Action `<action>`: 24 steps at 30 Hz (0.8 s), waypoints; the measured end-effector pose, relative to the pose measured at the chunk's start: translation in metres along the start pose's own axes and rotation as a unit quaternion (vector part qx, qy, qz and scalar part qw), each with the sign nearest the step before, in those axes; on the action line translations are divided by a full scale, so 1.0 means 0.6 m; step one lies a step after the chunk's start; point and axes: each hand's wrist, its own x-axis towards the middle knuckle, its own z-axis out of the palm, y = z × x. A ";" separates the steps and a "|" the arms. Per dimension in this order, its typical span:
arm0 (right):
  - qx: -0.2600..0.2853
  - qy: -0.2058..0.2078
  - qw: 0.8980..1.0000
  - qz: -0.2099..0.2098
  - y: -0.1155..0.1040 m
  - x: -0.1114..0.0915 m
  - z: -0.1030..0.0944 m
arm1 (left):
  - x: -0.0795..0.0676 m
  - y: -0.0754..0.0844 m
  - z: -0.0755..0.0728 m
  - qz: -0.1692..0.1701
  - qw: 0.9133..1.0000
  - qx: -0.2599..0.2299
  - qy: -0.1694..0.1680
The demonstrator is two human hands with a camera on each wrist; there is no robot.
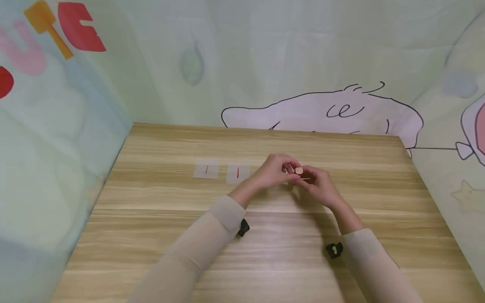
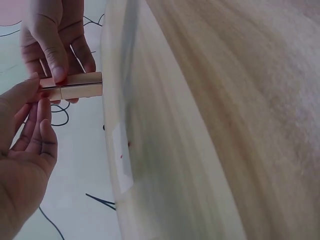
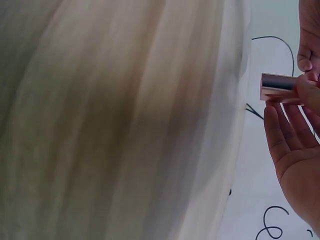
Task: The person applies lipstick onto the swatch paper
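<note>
Both hands meet over the right-middle part of the table in the head view. Between them is a small, shiny rose-gold lipstick tube point(image 1: 299, 170), its squarish end facing up. Thumb and fingers of my left hand point(image 1: 275, 171) pinch one part of it. The right hand point(image 1: 321, 185) pinches it from the other side, its thumb lying along the tube point(image 2: 82, 91) in the left wrist view. The right wrist view shows the tube's flat end point(image 3: 275, 89) sticking out past the right thumb. Whether the cap is on cannot be told.
Left of the hands, two white paper squares lie on the wooden table point(image 1: 170, 244), a left one point(image 1: 201, 169) and a right one point(image 1: 232, 172), each with a red stroke. Pale paper partly shows beneath the hands. Printed cloth point(image 1: 246, 63) stands behind the table.
</note>
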 end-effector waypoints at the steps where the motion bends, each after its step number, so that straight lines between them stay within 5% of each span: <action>1: -0.001 -0.001 1.000 0.003 0.003 0.000 0.000 | 0.002 -0.002 0.003 -0.003 1.000 -0.001 -0.001; 16: -0.029 0.001 0.999 0.022 0.005 0.004 -0.001 | 0.021 -0.014 0.018 -0.026 1.000 -0.001 -0.004; 24: -0.045 -0.011 0.999 0.015 0.037 0.006 -0.003 | 0.023 -0.020 0.027 -0.024 1.000 0.002 -0.006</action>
